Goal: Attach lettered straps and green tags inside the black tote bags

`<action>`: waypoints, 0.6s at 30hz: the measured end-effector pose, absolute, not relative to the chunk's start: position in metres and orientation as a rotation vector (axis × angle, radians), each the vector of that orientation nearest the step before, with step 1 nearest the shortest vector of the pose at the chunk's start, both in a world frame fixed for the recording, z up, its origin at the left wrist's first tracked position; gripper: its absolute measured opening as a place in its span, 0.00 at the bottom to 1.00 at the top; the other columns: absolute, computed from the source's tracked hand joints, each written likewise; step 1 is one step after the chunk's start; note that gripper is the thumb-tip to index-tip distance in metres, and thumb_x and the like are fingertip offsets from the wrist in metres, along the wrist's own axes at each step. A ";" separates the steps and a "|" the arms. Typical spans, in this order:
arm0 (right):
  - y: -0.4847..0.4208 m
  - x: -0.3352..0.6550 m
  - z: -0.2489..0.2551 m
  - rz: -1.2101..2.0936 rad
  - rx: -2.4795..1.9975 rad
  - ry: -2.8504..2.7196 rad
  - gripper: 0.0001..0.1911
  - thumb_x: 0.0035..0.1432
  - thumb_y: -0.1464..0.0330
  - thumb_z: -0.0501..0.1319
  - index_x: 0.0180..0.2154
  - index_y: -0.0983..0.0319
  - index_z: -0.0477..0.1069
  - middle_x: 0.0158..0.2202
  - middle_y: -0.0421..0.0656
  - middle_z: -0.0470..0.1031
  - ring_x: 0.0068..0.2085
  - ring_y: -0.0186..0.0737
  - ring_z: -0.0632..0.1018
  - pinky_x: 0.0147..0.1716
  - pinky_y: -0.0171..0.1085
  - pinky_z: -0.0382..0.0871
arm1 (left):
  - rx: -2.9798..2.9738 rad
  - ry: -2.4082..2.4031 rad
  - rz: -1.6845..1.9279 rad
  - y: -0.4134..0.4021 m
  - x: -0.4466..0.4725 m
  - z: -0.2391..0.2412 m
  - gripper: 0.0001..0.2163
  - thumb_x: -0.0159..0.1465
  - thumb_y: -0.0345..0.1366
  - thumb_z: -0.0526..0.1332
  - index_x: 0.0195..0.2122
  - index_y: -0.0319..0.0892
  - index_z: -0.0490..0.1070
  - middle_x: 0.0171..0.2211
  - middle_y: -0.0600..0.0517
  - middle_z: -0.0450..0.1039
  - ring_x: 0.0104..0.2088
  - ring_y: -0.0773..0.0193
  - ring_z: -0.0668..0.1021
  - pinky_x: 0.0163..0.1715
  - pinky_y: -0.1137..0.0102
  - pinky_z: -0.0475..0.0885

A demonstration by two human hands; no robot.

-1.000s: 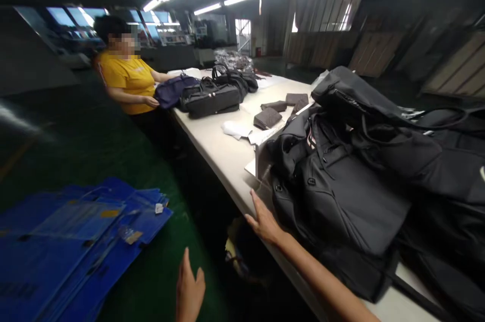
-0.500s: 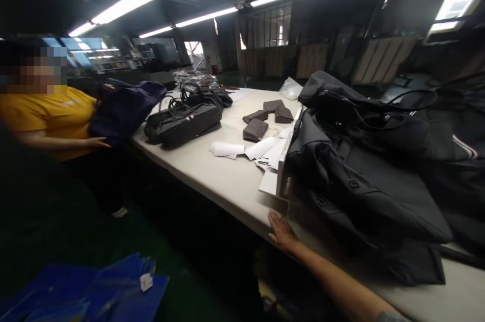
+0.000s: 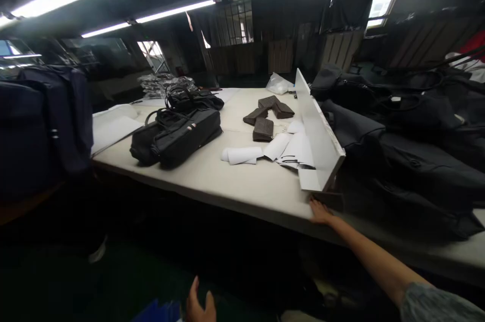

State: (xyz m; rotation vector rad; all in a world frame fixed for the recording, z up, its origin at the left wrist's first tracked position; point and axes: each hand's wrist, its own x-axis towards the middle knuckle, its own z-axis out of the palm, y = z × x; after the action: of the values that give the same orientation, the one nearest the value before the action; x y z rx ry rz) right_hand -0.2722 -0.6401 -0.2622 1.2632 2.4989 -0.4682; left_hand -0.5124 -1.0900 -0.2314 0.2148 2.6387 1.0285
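Note:
My right hand (image 3: 320, 212) lies flat on the near edge of the long pale table (image 3: 242, 185), fingers stretched out, right beside the corner of an upright white board (image 3: 317, 135). Behind that board lies a heap of black bags (image 3: 409, 160). My left hand (image 3: 199, 304) hangs low at the bottom edge of the view with its fingers apart and nothing in it, next to a bit of blue sheet (image 3: 157, 310).
On the table lie a black duffel bag (image 3: 178, 135), several dark brown pouches (image 3: 267, 115) and loose white papers (image 3: 273, 152). A dark navy bag (image 3: 41, 125) held up by another person fills the left side. Clear plastic packs (image 3: 162, 84) sit at the far end.
The view has swung right and pulled back from the table. My right hand stays on the table edge. My left hand is in view again at the bottom. The other person is now hidden behind the navy bag.

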 end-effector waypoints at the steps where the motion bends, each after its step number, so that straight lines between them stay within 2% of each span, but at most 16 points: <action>1: -0.636 -0.279 -0.262 -0.483 1.272 2.497 0.47 0.40 0.68 0.58 0.64 0.75 0.50 0.66 0.62 0.48 0.64 0.58 0.57 0.60 0.50 0.54 | 0.269 2.606 1.067 -1.075 -0.532 -0.228 0.28 0.60 0.42 0.51 0.59 0.34 0.59 0.58 0.35 0.64 0.56 0.44 0.70 0.51 0.53 0.71; 6: -0.633 -0.302 -0.291 -0.556 1.371 2.563 0.43 0.45 0.64 0.56 0.62 0.75 0.53 0.61 0.63 0.59 0.58 0.58 0.68 0.56 0.50 0.61 | 0.559 2.499 1.362 -0.994 -0.608 -0.208 0.23 0.59 0.39 0.53 0.55 0.36 0.64 0.55 0.38 0.67 0.57 0.52 0.70 0.55 0.58 0.67; 8: -0.637 -0.317 -0.314 -0.591 1.461 2.633 0.41 0.45 0.62 0.56 0.61 0.73 0.56 0.62 0.61 0.58 0.60 0.60 0.65 0.56 0.52 0.61 | 0.631 2.447 1.375 -0.967 -0.637 -0.199 0.23 0.58 0.39 0.55 0.55 0.37 0.64 0.55 0.39 0.68 0.56 0.54 0.71 0.54 0.60 0.68; 11: -0.646 -0.360 -0.334 -0.868 1.464 2.880 0.35 0.49 0.58 0.54 0.57 0.68 0.62 0.62 0.56 0.59 0.62 0.55 0.63 0.60 0.50 0.58 | 0.676 2.395 1.320 -0.931 -0.687 -0.187 0.24 0.58 0.40 0.57 0.55 0.37 0.64 0.54 0.39 0.68 0.56 0.54 0.71 0.53 0.61 0.68; 15: -0.628 -0.446 -0.303 -1.408 1.693 2.906 0.32 0.56 0.54 0.51 0.58 0.63 0.60 0.58 0.51 0.65 0.55 0.49 0.72 0.54 0.46 0.67 | 0.747 2.363 1.179 -0.874 -0.759 -0.173 0.25 0.59 0.40 0.58 0.56 0.34 0.62 0.55 0.36 0.67 0.57 0.53 0.70 0.54 0.61 0.67; 18: -0.578 -0.510 -0.265 -1.581 1.959 2.761 0.38 0.54 0.51 0.52 0.60 0.67 0.58 0.58 0.56 0.63 0.53 0.51 0.73 0.50 0.44 0.70 | 0.783 2.340 1.091 -0.820 -0.812 -0.173 0.26 0.60 0.41 0.59 0.57 0.33 0.61 0.57 0.36 0.66 0.59 0.53 0.68 0.55 0.63 0.65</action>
State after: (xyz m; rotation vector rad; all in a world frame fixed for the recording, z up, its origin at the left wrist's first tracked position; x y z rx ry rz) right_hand -0.5097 -0.5781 -0.2649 1.9590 2.7613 -1.5809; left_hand -0.8116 -0.8198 -0.1730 0.7826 2.3404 1.0914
